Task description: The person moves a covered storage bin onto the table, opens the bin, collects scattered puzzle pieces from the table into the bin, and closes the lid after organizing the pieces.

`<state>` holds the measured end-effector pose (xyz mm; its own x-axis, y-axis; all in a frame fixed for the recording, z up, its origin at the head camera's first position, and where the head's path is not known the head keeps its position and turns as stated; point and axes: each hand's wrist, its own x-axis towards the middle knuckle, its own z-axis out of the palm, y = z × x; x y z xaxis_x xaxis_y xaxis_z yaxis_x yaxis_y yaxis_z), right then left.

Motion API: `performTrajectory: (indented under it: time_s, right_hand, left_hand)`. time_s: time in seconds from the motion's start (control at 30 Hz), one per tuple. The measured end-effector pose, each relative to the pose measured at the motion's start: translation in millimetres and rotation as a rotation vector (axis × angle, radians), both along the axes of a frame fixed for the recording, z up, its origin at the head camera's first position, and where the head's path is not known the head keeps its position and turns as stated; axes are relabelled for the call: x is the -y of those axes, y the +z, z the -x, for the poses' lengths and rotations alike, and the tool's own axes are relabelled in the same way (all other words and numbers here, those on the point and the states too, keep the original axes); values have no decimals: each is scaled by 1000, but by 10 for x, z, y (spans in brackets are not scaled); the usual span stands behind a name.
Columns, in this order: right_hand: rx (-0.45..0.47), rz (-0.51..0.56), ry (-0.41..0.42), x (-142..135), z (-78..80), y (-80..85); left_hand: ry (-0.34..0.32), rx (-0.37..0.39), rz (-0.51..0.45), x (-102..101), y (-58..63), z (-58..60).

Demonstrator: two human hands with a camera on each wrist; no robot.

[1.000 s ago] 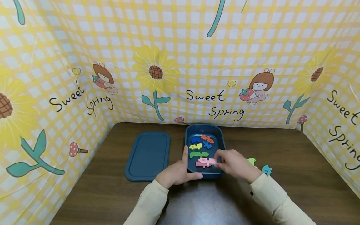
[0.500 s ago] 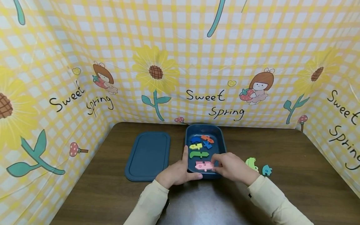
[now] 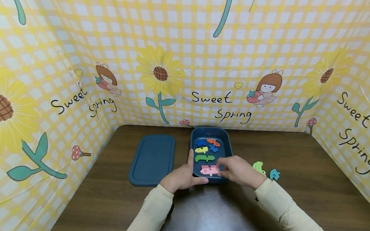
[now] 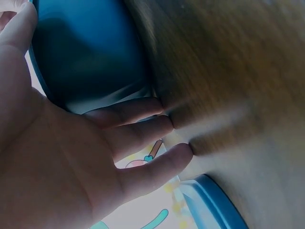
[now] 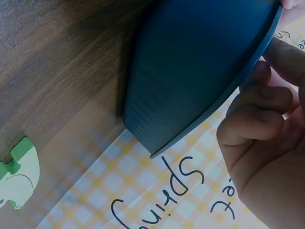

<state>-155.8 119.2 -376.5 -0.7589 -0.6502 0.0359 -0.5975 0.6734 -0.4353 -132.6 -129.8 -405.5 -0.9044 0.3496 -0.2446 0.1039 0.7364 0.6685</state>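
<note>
A dark blue box (image 3: 228, 141) stands near the back of the table. In the head view my left hand (image 3: 180, 178) rests at its near left corner, index finger along the left rim and thumb at the front. The left wrist view shows the other fingers (image 4: 138, 136) straight beside the outer wall. My right hand (image 3: 238, 171) reaches over the right rim and pinches the right end of a light pink notched toy piece (image 3: 208, 171), low in the box. It overlaps a darker pink piece behind it. A green piece (image 3: 204, 158) lies just beyond.
Farther back in the box lie a yellow piece (image 3: 201, 149), an orange piece (image 3: 213, 142) and blue ones (image 3: 213, 148). The lid (image 3: 153, 160) lies to the left. Light green (image 3: 259, 167) and teal pieces (image 3: 274, 174) lie right of the box. A checked cloth (image 3: 185, 64) stands behind.
My right hand has moved slightly left and down, bringing the light pink piece lower beside the darker pink one. During the last half second both hands have stayed still.
</note>
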Motion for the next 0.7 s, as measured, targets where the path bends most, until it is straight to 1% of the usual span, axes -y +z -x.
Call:
performTrajectory:
  time_s: [0.33,0.7]
  right_hand:
    - [26,-12,-11,7,18,8]
    - [55,-11,-10,36,56,-12]
  left_hand:
    - [3,5,13,1,-14,19]
    - [7,8,20,-11,18,-3]
